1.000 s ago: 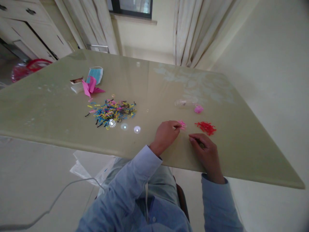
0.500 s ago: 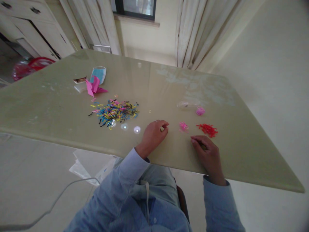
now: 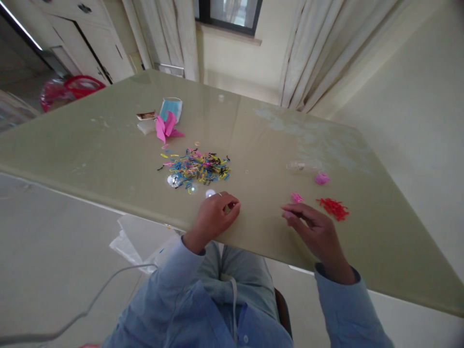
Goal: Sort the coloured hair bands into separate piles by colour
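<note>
My left hand [image 3: 216, 214] is over the table's near edge, thumb and fingertips pinched together; anything between them is too small to see. Just beyond it lies a loose pile of multicoloured small bands [image 3: 199, 169]. My right hand [image 3: 314, 231] has its thumb and forefinger close together, and whether they hold something I cannot make out. Near its fingertips is a small pink pile [image 3: 296, 197]. A red pile [image 3: 334, 208] lies to the right. Behind are a purple-pink clump [image 3: 322, 178] and a clear bottle-like container [image 3: 301, 166].
A pink folded paper piece [image 3: 168, 127], a blue face mask [image 3: 171, 110] and a small printed card [image 3: 146, 116] lie at the back left of the glossy table [image 3: 108, 159]. A red basin [image 3: 83, 87] stands beyond the table. A grey cable [image 3: 94, 295] runs at the lower left.
The view has shifted, so the table items appear farther right. My left hand has moved left, away from the small pink pile. My right hand has come a little left relative to the red pile.
</note>
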Motion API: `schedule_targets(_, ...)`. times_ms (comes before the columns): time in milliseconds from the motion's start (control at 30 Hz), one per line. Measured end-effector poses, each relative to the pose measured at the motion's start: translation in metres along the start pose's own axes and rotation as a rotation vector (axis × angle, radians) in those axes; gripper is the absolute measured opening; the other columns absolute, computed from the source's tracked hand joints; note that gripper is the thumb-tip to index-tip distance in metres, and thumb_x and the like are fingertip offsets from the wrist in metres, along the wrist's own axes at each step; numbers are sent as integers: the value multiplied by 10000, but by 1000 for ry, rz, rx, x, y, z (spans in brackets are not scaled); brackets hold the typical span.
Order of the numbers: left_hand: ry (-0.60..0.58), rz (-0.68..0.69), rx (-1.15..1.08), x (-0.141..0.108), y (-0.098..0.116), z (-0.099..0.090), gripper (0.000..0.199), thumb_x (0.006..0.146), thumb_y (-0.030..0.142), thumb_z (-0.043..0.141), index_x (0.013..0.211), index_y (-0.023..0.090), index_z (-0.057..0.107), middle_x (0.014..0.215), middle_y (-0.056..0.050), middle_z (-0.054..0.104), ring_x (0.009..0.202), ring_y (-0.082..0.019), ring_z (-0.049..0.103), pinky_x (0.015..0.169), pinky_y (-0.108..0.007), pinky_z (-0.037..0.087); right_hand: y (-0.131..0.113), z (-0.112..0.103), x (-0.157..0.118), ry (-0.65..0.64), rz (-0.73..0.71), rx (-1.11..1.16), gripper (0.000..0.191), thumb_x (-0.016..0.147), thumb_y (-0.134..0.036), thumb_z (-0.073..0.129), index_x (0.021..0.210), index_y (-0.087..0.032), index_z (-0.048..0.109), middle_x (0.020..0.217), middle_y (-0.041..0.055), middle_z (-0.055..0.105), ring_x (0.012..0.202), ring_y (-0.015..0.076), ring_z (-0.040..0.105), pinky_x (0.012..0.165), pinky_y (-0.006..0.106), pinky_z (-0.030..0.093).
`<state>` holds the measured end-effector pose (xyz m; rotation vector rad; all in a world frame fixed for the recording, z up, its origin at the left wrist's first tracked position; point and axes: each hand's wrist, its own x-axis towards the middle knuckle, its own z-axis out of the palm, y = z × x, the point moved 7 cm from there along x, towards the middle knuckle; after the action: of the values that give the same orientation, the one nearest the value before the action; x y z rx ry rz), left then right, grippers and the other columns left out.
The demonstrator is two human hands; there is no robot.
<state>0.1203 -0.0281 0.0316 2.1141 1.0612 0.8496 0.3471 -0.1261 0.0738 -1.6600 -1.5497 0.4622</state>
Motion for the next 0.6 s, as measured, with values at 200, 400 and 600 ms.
schedule_targets(200, 55, -109, -262, 3, -13, -6, 162, 883, 270, 621, 804, 177, 729, 741, -17, 702, 646, -126, 578, 630, -245, 418, -59, 63, 79, -194, -202, 16, 207, 917, -349, 637, 994, -213, 772, 893, 52, 764, 735, 162, 672, 677, 286, 519)
schedule_targets(400, 93, -168, -419, 0, -17, -8, 177, 858, 293, 636, 811, 166, 750, 738, -19, 705, 615, -117, 557, 598, -238, 415, -75, 145, 144, -328, -313, -119, 191, 879, -211, 621, 1001, -174, 763, 912, 47, 755, 741, 146, 625, 719, 264, 465)
schedule_targets(600, 106, -169, -446, -1, -16, -9, 189, 861, 307, 637, 808, 168, 753, 717, -19, 702, 611, -123, 556, 595, -245, 419, -82, 197, 172, -419, -367, -457, 195, 908, -185, 581, 940, -165, 772, 934, 92, 746, 826, 200, 617, 775, 305, 419)
